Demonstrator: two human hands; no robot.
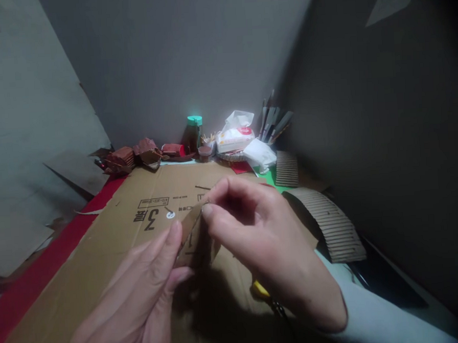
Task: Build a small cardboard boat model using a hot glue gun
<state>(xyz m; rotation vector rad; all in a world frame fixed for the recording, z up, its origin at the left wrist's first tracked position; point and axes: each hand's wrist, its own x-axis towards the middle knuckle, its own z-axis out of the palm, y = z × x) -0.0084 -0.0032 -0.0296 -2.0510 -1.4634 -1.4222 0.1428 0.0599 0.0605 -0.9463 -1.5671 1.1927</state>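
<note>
A small folded piece of brown cardboard (197, 247) is held up between my two hands, above the cardboard sheet. My left hand (143, 288) grips its left side, with the thumb and fingers closed on it. At its upper right corner, my right hand (265, 233) pinches the edge between thumb and fingertips. Whether anything small sits in that pinch is hidden. Under my right wrist lies a tool with a yellow part (260, 289), mostly covered, so its kind is unclear.
A printed cardboard sheet (102, 250) covers the table. Along the back stand crumpled reddish-brown pieces (121, 159), a jar with a turquoise lid (195, 130), a tissue pack (235, 139) and upright strips (272, 120). Curved corrugated cardboard (331, 222) lies at right, beside a dark flat object (392, 280).
</note>
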